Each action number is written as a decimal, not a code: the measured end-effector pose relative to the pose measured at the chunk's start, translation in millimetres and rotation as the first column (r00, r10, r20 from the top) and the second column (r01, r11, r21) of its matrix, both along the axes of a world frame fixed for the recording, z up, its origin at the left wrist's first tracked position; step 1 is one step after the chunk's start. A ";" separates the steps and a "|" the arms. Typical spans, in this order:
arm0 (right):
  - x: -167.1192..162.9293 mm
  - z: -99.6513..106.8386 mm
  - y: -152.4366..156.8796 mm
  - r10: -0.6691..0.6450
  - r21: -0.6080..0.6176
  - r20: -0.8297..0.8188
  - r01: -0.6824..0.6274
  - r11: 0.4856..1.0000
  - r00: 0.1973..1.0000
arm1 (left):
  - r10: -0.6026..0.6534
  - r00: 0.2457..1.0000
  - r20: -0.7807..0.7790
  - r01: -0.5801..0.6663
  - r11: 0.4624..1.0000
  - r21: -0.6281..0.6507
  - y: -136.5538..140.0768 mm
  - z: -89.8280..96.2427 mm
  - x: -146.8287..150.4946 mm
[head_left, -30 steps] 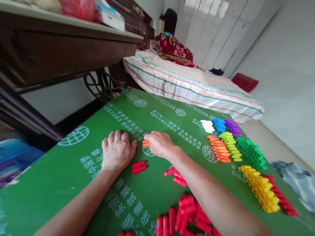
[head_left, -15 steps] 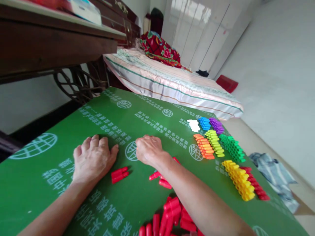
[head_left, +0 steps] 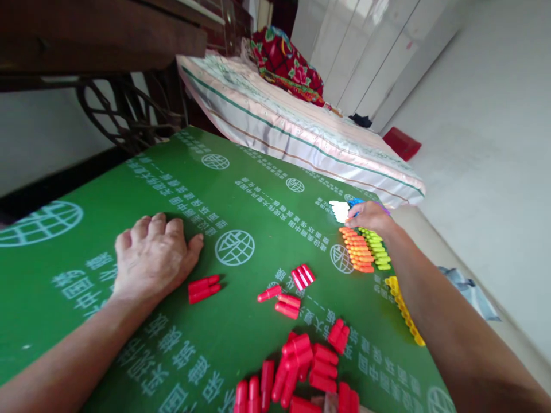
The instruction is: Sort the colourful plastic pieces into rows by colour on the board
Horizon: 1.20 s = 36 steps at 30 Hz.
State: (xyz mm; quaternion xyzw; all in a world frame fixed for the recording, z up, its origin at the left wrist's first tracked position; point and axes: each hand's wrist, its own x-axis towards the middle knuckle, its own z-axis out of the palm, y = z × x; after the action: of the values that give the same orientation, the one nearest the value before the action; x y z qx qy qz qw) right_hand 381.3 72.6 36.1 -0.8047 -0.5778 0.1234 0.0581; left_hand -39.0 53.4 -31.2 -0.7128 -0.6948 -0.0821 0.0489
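Note:
My left hand (head_left: 155,258) lies palm down on the green board (head_left: 241,206), fingers stretched out and holding nothing. A joined pair of red bullet-shaped plastic pieces (head_left: 204,289) sits just right of it. At the far right, my right hand (head_left: 370,218) is closed in a pinch between the white pieces (head_left: 340,211) and the upper end of the orange row (head_left: 356,250). What its fingertips grip is hidden. The hand partly covers the blue pieces (head_left: 353,202), and a lime-yellow row (head_left: 376,248) runs below it.
Small red groups (head_left: 303,276) lie mid-board, with a red pile (head_left: 297,361) at the near edge. A yellow honeycomb-like row (head_left: 403,310) shows beside my right forearm. Beyond the board stand a bed (head_left: 301,143) and a dark wooden table (head_left: 103,40) at left.
My right hand has gone from the board's middle to the coloured rows at far right. A red three-piece group now shows fully where my forearm was. The left hand stays flat; the view has shifted.

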 end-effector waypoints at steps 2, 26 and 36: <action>9.5 -4.6 -2.0 -0.004 -0.008 -0.010 0.003 1.000 1.000 | 0.000 1.000 -0.002 0.000 1.000 0.003 0.4 -0.7 0.2; 26.6 -22.0 -5.9 -0.078 -0.066 0.055 0.082 0.994 0.995 | 0.007 1.000 0.017 -0.007 1.000 -0.008 1.2 0.2 0.3; 22.8 -21.3 -8.1 -0.112 -0.085 0.054 0.116 0.990 0.992 | -0.005 1.000 0.003 0.005 1.000 0.010 2.3 -2.2 0.2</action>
State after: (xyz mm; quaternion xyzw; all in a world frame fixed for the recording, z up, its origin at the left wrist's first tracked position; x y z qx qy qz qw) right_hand 404.1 64.5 14.8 -0.8410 -0.5262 0.1252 0.0155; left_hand -38.8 55.6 -33.4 -0.7142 -0.6927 -0.0867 0.0510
